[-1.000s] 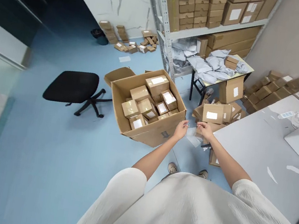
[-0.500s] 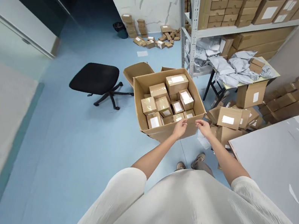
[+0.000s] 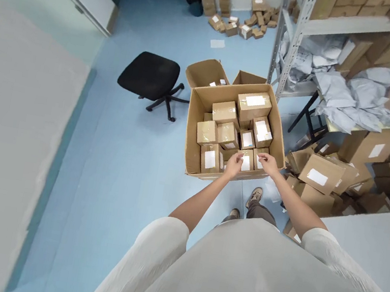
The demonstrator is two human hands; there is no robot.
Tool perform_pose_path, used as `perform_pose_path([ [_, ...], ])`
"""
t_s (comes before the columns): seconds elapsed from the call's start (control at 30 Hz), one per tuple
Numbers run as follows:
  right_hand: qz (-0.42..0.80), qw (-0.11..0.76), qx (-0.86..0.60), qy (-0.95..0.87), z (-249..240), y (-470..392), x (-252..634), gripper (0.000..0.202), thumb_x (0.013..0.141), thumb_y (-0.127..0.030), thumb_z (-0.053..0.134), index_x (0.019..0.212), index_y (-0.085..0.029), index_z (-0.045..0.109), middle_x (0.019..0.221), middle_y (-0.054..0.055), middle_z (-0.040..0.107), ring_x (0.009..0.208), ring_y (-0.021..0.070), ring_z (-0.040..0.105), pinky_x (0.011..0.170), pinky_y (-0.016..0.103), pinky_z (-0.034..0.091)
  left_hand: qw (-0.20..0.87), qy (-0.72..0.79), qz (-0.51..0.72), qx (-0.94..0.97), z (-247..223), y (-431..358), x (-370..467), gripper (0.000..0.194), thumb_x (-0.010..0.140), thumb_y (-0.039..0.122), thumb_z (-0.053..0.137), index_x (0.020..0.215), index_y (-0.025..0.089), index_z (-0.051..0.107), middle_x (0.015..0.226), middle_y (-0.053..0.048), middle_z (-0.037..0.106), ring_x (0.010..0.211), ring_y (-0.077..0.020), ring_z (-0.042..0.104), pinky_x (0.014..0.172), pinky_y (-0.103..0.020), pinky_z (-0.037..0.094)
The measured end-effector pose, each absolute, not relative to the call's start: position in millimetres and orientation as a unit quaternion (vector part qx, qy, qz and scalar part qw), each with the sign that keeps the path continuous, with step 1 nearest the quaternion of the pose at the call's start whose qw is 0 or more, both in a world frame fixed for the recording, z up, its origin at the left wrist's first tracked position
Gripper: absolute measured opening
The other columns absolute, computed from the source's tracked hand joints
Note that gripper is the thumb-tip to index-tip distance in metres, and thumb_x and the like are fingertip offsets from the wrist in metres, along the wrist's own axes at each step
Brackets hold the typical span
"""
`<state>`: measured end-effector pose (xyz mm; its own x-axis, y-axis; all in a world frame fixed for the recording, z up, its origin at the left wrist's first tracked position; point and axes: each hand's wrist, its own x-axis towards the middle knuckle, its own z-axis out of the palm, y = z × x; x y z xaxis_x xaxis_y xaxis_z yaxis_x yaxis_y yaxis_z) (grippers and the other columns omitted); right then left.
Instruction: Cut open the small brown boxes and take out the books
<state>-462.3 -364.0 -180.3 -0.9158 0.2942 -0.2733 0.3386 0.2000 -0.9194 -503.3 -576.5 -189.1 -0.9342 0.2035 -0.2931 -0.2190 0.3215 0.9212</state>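
Observation:
A large open carton [image 3: 192, 138] stands in front of me, filled with several small taped cardboard boxes bearing white labels. Over its near edge are both my hands, a short gap between them. My left hand [image 3: 233, 165] has loosely curved fingers beside a small labelled box [image 3: 248, 159]; nothing shows in its grasp. To the right, my right hand [image 3: 269, 164] reaches inward with fingers partly extended over another small box [image 3: 261, 153]. Whether the fingertips touch these boxes I cannot tell. The lower parts of the boxes are hidden inside the carton.
A black swivel chair [image 3: 150, 75] is left of the carton. Metal shelving [image 3: 293, 48] and a low table with grey mailing bags [image 3: 363, 97] stand at the right. Cardboard boxes [image 3: 319, 176] are heaped beside a white tabletop [image 3: 373, 245]. More small boxes [image 3: 246, 31] lie by the far wall.
The view has shifted, so the carton and room appear nearer and the shelving sits further right. My hands have moved from the carton's near side to above its inside edge.

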Motion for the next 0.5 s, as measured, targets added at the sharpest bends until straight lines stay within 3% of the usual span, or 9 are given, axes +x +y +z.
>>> perform_pose_path([
  [0.27, -0.592, 0.105, 0.197, 0.774, -224, -345, -536, 0.024, 0.083, -0.027, 0.064, 0.098, -0.020, 0.081, 0.119, 0.012, 0.083, 0.112, 0.0278, 0.076, 0.112, 0.049, 0.056, 0.196, 0.807, 0.551, -0.087, -220, -576, -545, 0.035, 0.098, 0.015, 0.059, 0.130, 0.021, 0.073, 0.135, -0.012, 0.076, 0.129, -0.0246, 0.070, 0.120, -0.045, 0.051],
  [0.5, -0.576, 0.107, 0.179, 0.790, -238, -325, -588, 0.027, 0.086, -0.030, 0.065, 0.106, -0.021, 0.081, 0.118, 0.009, 0.083, 0.114, 0.0287, 0.074, 0.115, 0.050, 0.054, 0.186, 0.806, 0.558, -0.067, -230, -559, -627, 0.036, 0.099, 0.014, 0.058, 0.131, 0.018, 0.074, 0.140, -0.013, 0.074, 0.132, -0.0246, 0.069, 0.125, -0.044, 0.047],
])
